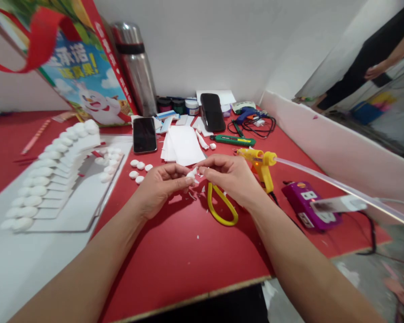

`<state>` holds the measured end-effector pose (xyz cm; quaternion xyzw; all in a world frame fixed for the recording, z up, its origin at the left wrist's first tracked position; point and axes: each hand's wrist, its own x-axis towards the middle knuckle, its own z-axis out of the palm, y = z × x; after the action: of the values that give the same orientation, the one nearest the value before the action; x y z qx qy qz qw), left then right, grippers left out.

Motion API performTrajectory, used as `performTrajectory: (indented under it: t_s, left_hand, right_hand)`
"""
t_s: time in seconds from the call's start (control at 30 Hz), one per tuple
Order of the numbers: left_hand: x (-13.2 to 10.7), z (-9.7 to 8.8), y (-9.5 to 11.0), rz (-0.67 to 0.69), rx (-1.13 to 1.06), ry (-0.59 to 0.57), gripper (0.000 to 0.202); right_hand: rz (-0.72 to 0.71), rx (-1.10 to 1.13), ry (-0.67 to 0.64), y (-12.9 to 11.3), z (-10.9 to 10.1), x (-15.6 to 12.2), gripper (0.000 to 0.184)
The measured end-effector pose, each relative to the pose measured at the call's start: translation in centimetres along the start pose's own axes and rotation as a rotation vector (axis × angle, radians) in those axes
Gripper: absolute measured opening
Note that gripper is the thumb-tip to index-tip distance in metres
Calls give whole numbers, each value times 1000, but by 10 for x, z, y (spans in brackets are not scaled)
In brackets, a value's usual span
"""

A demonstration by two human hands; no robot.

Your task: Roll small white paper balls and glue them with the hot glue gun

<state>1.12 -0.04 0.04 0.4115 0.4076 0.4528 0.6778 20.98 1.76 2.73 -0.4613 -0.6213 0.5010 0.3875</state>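
Between my fingertips is a small white piece (192,172), soft-looking and drawn to a point at one end. My left hand (166,184) pinches it from the left with thumb and finger. My right hand (227,175) meets it from the right, thumb and fingertips closed at its tip. Just under my right hand lie yellow-handled scissors (224,211), their blades hidden by the hand. White scraps (204,190) are scattered below the fingers. Several white, rounded discs (139,165) rest left of my left hand. Behind my hands is a stack of white paper (183,146).
A layered white model edged with white discs (50,179) stands at left. A yellow glue gun (261,161) with a long clear stick lies right, beside a purple power strip (311,206). Phones (144,134), a green cutter (234,140) and a steel flask (136,67) sit behind. Someone stands beyond the partition.
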Motion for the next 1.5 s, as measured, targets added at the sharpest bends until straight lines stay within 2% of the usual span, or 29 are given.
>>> performTrajectory:
  t_s: [0.53, 0.83, 1.03, 1.33, 1.5]
  left_hand:
    - [0, -1, -3, 9, 55, -10, 22]
    - [1, 2, -1, -7, 46, 2, 24]
    - [2, 1, -3, -4, 31, 32, 24]
    - [3, 1, -3, 8, 17, 81, 26]
    - [6, 2, -4, 5, -32, 114, 29]
  right_hand:
    - [-54, -52, 16, 1, 5, -1, 13]
    - [-139, -101, 34, 2, 7, -1, 12]
    - [-295, -199, 83, 7, 12, -2, 14]
    - [-403, -258, 96, 14, 15, -2, 14]
    - [-520, -315, 85, 15, 15, -2, 15]
